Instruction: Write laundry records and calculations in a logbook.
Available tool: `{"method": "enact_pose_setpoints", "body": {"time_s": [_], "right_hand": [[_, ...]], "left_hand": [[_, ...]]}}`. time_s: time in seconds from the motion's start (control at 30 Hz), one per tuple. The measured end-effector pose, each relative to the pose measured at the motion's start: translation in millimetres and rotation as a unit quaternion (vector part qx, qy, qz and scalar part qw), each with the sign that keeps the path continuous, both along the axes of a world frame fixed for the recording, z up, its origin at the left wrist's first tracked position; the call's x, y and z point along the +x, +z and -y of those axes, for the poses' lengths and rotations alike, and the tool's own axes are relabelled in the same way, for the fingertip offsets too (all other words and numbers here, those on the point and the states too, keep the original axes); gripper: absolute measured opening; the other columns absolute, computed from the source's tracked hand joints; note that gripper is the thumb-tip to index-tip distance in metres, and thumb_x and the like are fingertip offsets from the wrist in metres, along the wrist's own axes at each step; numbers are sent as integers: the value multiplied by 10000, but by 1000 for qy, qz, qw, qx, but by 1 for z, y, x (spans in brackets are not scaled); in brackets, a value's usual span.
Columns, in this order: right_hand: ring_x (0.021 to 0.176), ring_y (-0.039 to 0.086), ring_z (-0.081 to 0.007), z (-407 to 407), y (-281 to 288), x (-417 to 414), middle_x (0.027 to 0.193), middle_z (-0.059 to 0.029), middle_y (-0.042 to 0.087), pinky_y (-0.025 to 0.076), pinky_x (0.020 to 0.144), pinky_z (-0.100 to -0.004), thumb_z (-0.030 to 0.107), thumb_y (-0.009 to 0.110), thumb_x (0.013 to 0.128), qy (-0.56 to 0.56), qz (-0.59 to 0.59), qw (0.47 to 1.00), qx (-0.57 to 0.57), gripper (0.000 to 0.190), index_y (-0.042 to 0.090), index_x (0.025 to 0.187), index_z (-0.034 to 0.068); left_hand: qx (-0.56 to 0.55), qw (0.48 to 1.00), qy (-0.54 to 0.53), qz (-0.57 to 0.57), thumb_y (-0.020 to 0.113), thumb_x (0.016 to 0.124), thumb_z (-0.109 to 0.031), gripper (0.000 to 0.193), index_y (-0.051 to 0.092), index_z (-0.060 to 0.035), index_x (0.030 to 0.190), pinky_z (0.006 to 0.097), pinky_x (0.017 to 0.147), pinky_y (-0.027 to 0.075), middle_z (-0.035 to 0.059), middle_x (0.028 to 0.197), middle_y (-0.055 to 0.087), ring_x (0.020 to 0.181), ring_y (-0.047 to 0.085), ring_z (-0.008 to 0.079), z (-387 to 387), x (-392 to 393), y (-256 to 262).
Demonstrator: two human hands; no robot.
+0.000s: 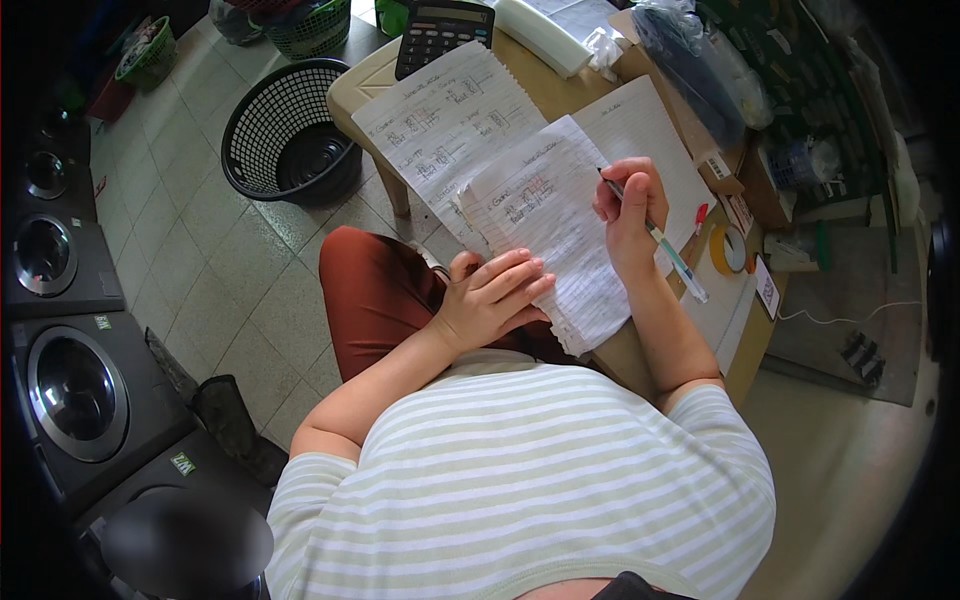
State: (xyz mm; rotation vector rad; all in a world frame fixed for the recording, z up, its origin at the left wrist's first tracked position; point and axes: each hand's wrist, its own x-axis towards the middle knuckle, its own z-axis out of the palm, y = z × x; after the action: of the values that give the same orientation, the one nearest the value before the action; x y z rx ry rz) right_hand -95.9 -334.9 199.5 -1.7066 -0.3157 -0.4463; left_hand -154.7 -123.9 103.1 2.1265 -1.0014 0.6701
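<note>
My right hand [634, 206] grips a pen [673, 259] with a clear barrel end, its tip close above the top sheet of lined paper [559, 217]. Handwriting covers the upper part of that sheet. My left hand [499, 296] lies on the sheet's lower left edge, fingers together and holding nothing. Beneath it, to the upper left, a second handwritten sheet [450, 112] with a torn edge overhangs the table. An open lined notebook page [637, 127] lies partly covered behind my right hand.
A black calculator [444, 37] sits at the table's [574, 97] far end. Yellow tape [727, 249], a red-capped pen [700, 217] and a cardboard box [705, 150] are on the right. Left on the tiled floor stands a black basket [292, 131]; front-loading washing machines [79, 394] line the far left.
</note>
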Motion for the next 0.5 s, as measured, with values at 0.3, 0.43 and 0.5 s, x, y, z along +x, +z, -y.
{"method": "enact_pose_setpoints", "body": {"time_s": [0.3,0.43,0.5], "right_hand": [[565,397,-52,-5,-3,-2,711,16,495,307,505,-211,479,431,1081,66,-19,994,83,433,586,993,85],[591,476,-55,-10,-20,-7,718,2,539,381,512,-221,240,586,1046,170,-134,976,13,189,555,967,70],[607,501,-62,-22,-22,-9,718,-3,543,407,517,-226,147,636,1018,152,-145,975,-71,146,529,952,73]], "left_hand": [[4,1000,2,4,735,796,-519,487,718,-287,1225,385,1015,273,-70,1271,656,1223,589,111,0,0,-1],[5,1000,4,5,714,821,-521,476,710,-279,1231,391,1014,277,-76,1278,650,1234,578,97,0,0,-2],[6,1000,7,10,693,844,-526,463,703,-270,1230,393,1003,285,-82,1279,649,1241,568,84,0,0,-3]]}}
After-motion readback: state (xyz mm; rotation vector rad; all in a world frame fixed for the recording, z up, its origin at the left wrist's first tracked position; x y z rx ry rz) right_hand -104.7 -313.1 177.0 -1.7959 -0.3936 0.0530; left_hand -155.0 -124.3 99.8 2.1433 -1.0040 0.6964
